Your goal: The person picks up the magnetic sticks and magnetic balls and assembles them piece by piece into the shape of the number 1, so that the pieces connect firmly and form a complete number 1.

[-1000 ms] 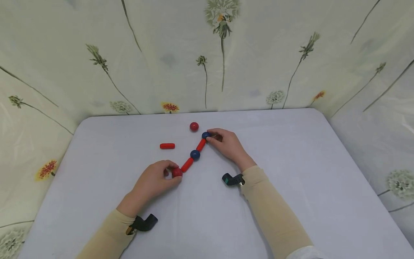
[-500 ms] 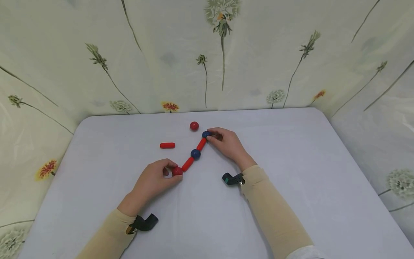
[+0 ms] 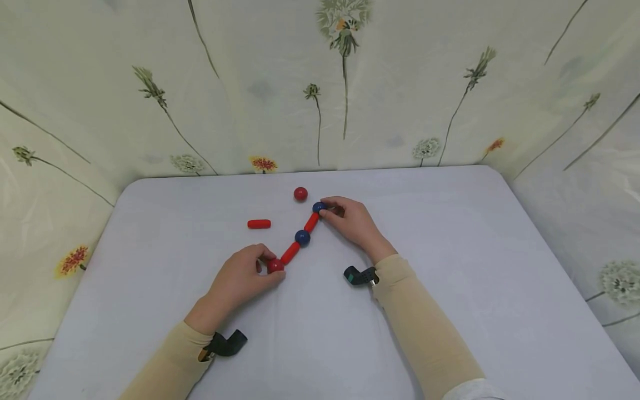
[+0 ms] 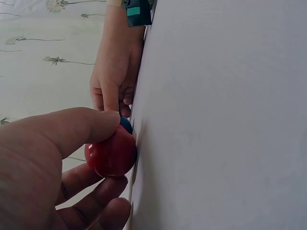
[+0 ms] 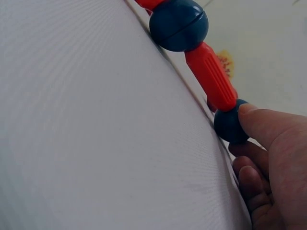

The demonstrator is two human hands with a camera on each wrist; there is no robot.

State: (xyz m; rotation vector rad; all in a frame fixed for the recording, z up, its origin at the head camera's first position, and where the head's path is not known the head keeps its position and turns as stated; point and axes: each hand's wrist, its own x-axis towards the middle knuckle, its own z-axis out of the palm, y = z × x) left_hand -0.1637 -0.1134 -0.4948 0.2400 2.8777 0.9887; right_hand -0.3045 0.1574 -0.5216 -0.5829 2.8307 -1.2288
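1. The left hand (image 3: 242, 278) holds the near red ball (image 3: 275, 266) between its thumb and its fingers.
2. The right hand (image 3: 352, 223) pinches the far blue ball (image 3: 318, 208).
3. Between these two balls, a slanting row is on the tabletop (image 3: 450, 239): the lower red stick (image 3: 290, 253), the middle blue ball (image 3: 302, 238) and the upper red stick (image 3: 311, 223).
4. The loose red ball (image 3: 300, 194) lies just beyond the row, and the loose red stick (image 3: 259, 224) lies at its left, apart from both hands.

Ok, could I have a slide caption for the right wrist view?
The right hand pinches one blue ball; a red rod runs from it to another blue ball.
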